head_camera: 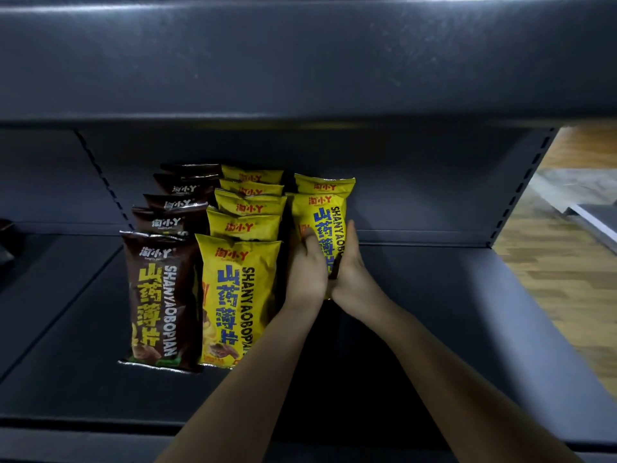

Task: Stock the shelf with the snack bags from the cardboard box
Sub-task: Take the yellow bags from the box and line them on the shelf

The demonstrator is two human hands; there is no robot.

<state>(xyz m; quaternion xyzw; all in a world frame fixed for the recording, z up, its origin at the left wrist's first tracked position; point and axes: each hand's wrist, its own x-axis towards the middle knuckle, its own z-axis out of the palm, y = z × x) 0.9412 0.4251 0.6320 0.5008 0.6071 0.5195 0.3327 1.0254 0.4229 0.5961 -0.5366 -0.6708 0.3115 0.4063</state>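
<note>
Dark shelf [434, 312] w/ 3 rows of bags. Brown row [160, 295] at left, yellow row [238, 295] beside it. 3rd row at right: yellow bag [325, 225] upright, one more behind. Left hand [309, 272] & right hand [350, 265] curl round its lower part, prob. pressing both sides.

Both hands, left hand [305, 269] and right hand [350, 272], gripped an upright yellow foil snack bag [322, 222] on the dark metal shelf [434, 295], at 3 o'clock of 2 bag rows.
</note>
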